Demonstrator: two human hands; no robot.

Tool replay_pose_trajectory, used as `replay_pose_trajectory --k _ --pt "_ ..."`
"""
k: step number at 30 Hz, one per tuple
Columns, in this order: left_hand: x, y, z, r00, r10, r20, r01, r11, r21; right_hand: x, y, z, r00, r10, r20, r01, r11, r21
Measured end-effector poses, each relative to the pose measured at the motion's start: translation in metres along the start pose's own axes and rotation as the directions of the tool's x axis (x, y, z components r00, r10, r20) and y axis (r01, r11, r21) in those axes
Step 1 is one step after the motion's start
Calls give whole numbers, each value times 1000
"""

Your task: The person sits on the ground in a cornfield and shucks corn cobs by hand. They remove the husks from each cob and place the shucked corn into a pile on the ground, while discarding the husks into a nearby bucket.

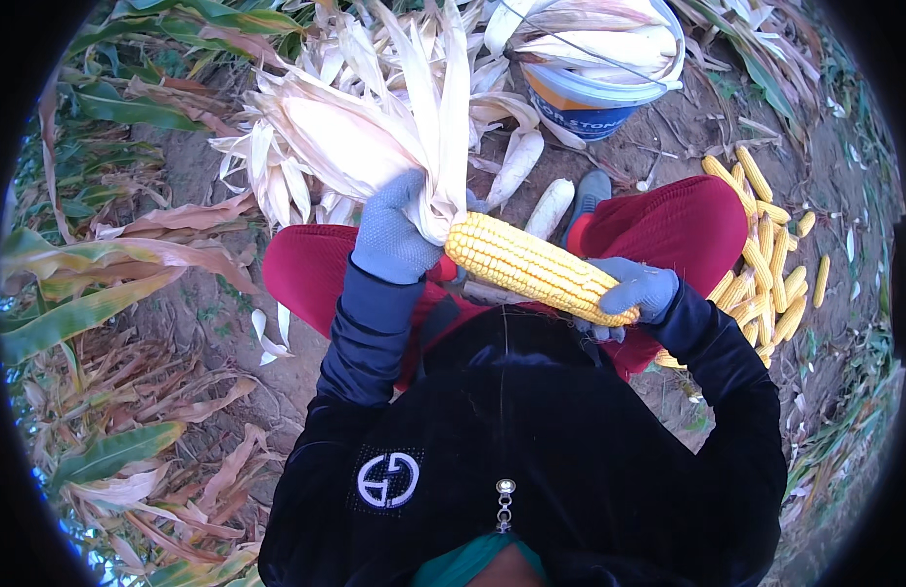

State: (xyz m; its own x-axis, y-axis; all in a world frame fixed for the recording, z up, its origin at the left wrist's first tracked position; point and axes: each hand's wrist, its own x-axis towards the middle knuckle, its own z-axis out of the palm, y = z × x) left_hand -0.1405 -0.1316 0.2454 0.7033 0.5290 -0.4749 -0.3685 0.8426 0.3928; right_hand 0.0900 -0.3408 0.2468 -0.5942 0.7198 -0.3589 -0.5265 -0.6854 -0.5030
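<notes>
Both hands wear grey work gloves. My left hand (398,231) grips the pale dry husk (357,132) where it gathers at the base of a yellow corn cob (533,264). The husk leaves are peeled back and fan out away from me, above the hand. Around the cob's other end, my right hand (638,290) is closed, its thumb lying across the kernels. The cob's kernels are bare, and it lies slantwise over my lap, still joined to the husk.
A blue-and-white bucket (596,110) of unhusked ears stands ahead, with writing on its side. Two ears in husk, one of them this ear (552,208), lie near my shoe (592,192). Bare cobs (772,257) are heaped at right. Loose husks (335,59) and dry stalks (181,381) cover ground at left.
</notes>
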Motion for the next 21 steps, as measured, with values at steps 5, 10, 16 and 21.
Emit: replay_pose_trajectory --k 5,10,16,21 --pt "14 -4 8 897 136 421 -76 985 -156 7 -21 -5 991 18 -135 -77 892 -446" --pt "45 20 18 726 261 636 -173 965 -198 36 1 4 952 -241 -191 175 935 -308" --pt "58 35 47 714 336 614 -157 932 -327 123 54 59 844 -505 -179 530 836 141" --pt "64 54 56 663 446 602 -34 821 -571 124 40 35 873 -473 -118 462 725 512"
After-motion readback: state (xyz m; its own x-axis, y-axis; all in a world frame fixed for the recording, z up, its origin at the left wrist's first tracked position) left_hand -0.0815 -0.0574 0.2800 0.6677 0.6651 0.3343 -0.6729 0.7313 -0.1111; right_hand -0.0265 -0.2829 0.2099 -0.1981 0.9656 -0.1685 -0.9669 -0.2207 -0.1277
